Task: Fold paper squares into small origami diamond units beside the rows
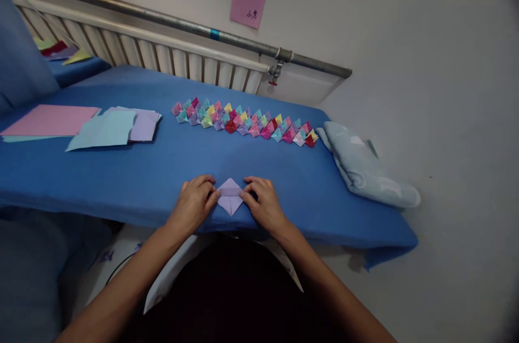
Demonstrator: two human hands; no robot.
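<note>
A small piece of folded lilac paper (pixel 231 203) lies in a diamond shape near the front edge of the blue-covered table. My left hand (pixel 193 199) pinches its left corner between thumb and finger. On the opposite corner, my right hand (pixel 264 202) has thumb and fingertip closed in the same way. A horizontal fold line crosses the paper, and a vertical crease runs down its lower half. Beyond my hands stand rows of small folded paper pieces (pixel 243 122) in pink, red, yellow, teal, lilac and white.
Lilac sheets (pixel 145 124), a light blue sheet (pixel 103 129) and a pink sheet (pixel 52 120) lie at the left. A folded pale blue cloth (pixel 365 170) rests at the right end. Behind the blue tablecloth (pixel 154 180) runs a white radiator (pixel 162 56) with a pipe.
</note>
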